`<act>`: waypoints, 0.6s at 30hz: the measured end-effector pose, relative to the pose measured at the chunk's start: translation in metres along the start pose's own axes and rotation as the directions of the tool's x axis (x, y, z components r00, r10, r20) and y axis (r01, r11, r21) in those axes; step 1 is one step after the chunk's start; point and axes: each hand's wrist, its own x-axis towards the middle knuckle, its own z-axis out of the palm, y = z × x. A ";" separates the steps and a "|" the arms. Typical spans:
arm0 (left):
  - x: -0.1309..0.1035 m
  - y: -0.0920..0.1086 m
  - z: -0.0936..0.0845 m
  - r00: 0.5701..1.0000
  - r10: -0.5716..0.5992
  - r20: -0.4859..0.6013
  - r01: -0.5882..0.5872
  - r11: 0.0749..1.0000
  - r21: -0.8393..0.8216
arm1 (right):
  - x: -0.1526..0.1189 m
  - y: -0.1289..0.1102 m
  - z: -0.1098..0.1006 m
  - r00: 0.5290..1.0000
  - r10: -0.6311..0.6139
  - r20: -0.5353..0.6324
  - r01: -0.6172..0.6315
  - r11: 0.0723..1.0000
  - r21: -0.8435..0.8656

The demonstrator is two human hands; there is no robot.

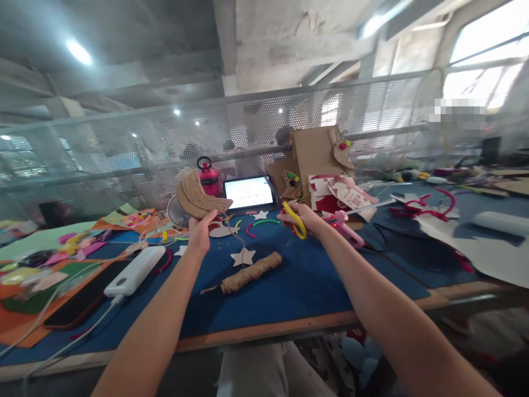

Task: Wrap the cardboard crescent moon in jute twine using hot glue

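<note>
A cardboard crescent [196,196], partly wrapped in brown twine, is held up in my left hand [200,232], its fingers closed on the lower edge. From it the twine runs down past a white star [243,257] to a twine roll [252,273] lying on the blue mat. My right hand [303,216] grips yellow-handled scissors [295,221], whose dark blades point up and left toward the tablet [248,192]. The scissors are apart from the crescent and the twine.
A pink glue gun [346,227] lies right of my right hand. On the left are a white power bank [135,270], a dark phone [87,295] and coloured sheets. Behind stand a pink bottle [209,179] and a cardboard panel [316,157].
</note>
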 end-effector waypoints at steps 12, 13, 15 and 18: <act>0.002 0.002 0.001 1.000 0.017 -0.027 -0.015 0.998 0.055 | -0.011 -0.026 0.036 0.985 -0.169 0.033 0.130 0.856 0.501; 0.001 0.001 0.002 1.000 0.012 -0.028 -0.010 0.998 0.058 | -0.012 -0.030 0.038 0.987 -0.162 0.012 0.131 0.839 0.529; -0.005 -0.003 0.008 1.000 0.000 -0.011 0.000 0.998 0.057 | -0.014 -0.038 0.043 0.989 -0.139 -0.041 0.137 0.811 0.569; -0.022 -0.011 0.023 0.997 -0.027 0.071 0.025 0.999 0.032 | -0.014 -0.048 0.053 0.991 -0.081 -0.108 0.130 0.790 0.599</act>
